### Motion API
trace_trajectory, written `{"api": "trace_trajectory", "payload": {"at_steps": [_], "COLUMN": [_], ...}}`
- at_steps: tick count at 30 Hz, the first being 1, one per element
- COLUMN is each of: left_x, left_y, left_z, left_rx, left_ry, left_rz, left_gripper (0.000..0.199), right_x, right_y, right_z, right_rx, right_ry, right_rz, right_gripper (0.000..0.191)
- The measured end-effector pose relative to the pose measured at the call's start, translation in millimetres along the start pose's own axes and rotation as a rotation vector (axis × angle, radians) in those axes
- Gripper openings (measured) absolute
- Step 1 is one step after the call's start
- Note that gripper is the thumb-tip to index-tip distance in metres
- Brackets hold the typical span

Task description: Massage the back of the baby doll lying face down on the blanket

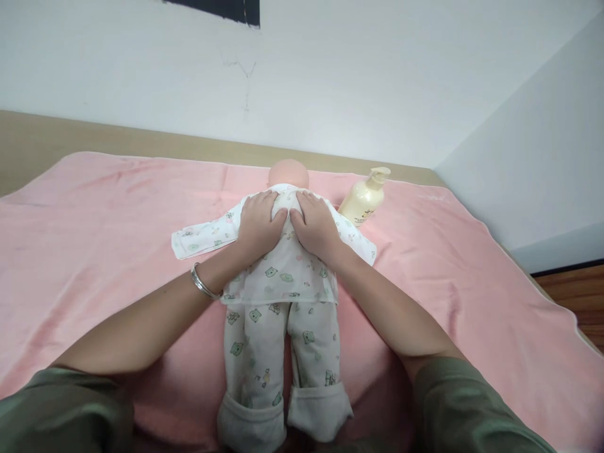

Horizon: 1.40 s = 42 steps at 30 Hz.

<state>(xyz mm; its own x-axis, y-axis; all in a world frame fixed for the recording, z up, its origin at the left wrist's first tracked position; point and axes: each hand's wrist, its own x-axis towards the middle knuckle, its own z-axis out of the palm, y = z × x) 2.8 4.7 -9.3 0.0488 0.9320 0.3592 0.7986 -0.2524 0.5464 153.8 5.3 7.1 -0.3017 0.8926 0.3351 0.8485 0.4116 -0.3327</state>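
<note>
A baby doll (289, 173) lies on the pink blanket, its bald head at the far end and no face showing. It wears a white printed top (283, 277) and matching trousers (264, 352) with turned-up cuffs. My left hand (261, 220) rests flat on the upper left of the top, fingers pointing toward the head. On the upper right, my right hand (315, 223) lies the same way, with the two thumbs close together in the middle. Both hands are open and grip nothing. The doll's hands and feet do not show.
A cream pump bottle (363, 198) leans beside the doll's right-hand sleeve. The pink blanket (117, 220) covers a wooden surface (141, 135) that meets a white wall (330, 82). At the right edge is brown wood (578, 296).
</note>
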Motion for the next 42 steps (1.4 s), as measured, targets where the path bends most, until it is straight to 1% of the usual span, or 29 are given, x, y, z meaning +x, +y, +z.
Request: {"api": "trace_trajectory", "payload": {"at_steps": [2,4,6,9,11,14,15,17,19,21,22,25,28,30,32,34,36,39,40,42], "left_x": [0,-1,-4,-12,-16,-14,-11,-4,3,5,4,-5,-14,-15,-11,-4,3,7,5,-3], "left_y": [0,2,8,20,25,23,20,14,9,9,10,19,28,30,26,18,10,4,5,11], "left_z": [-0.2,-3.4,-9.7,-20.1,-24.0,-23.8,-22.9,-21.1,-20.6,-21.7,-22.8,-27.5,-31.6,-32.5,-31.5,-29.1,-26.0,-22.2,-21.4,-19.8], "left_rx": [0.018,0.076,0.166,0.269,0.31,0.366,0.372,0.344,0.28,0.223,0.209,0.186,0.159,0.158,0.165,0.169,0.179,0.254,0.3,0.397], "left_ry": [0.01,0.001,-0.04,-0.122,-0.157,-0.181,-0.187,-0.194,-0.193,-0.179,-0.167,-0.115,-0.081,-0.089,-0.111,-0.128,-0.134,-0.127,-0.128,-0.139], "left_rz": [0.002,0.041,0.122,0.276,0.342,0.408,0.419,0.377,0.266,0.179,0.168,0.221,0.298,0.3,0.258,0.214,0.2,0.246,0.281,0.365], "left_gripper": [0.048,0.045,0.042,0.037,0.037,0.04,0.04,0.039,0.036,0.033,0.031,0.027,0.028,0.029,0.027,0.026,0.026,0.032,0.035,0.041], "right_x": [0,0,1,4,4,-4,-8,-16,-21,-20,-18,-4,8,10,5,-6,-18,-28,-27,-19], "right_y": [-2,-2,-2,-3,-5,-14,-18,-24,-27,-27,-25,-17,-8,-6,-9,-16,-24,-31,-30,-25], "right_z": [-2,-4,-9,-19,-25,-32,-33,-35,-36,-37,-37,-36,-31,-25,-20,-15,-12,-11,-12,-15], "right_rx": [-0.012,-0.036,-0.074,-0.13,-0.148,-0.183,-0.201,-0.244,-0.251,-0.21,-0.17,-0.047,0.009,-0.004,-0.044,-0.106,-0.166,-0.206,-0.195,-0.146], "right_ry": [0.001,-0.004,-0.029,-0.107,-0.16,-0.186,-0.192,-0.191,-0.18,-0.175,-0.187,-0.235,-0.221,-0.2,-0.172,-0.131,-0.084,-0.027,-0.029,-0.078], "right_rz": [-0.003,-0.013,-0.035,-0.072,-0.071,-0.058,-0.081,-0.161,-0.2,-0.166,-0.135,-0.073,-0.021,-0.009,-0.021,-0.065,-0.113,-0.147,-0.158,-0.168], "right_gripper": [0.044,0.041,0.037,0.033,0.031,0.027,0.027,0.028,0.029,0.03,0.03,0.026,0.028,0.032,0.038,0.044,0.047,0.045,0.043,0.039]}}
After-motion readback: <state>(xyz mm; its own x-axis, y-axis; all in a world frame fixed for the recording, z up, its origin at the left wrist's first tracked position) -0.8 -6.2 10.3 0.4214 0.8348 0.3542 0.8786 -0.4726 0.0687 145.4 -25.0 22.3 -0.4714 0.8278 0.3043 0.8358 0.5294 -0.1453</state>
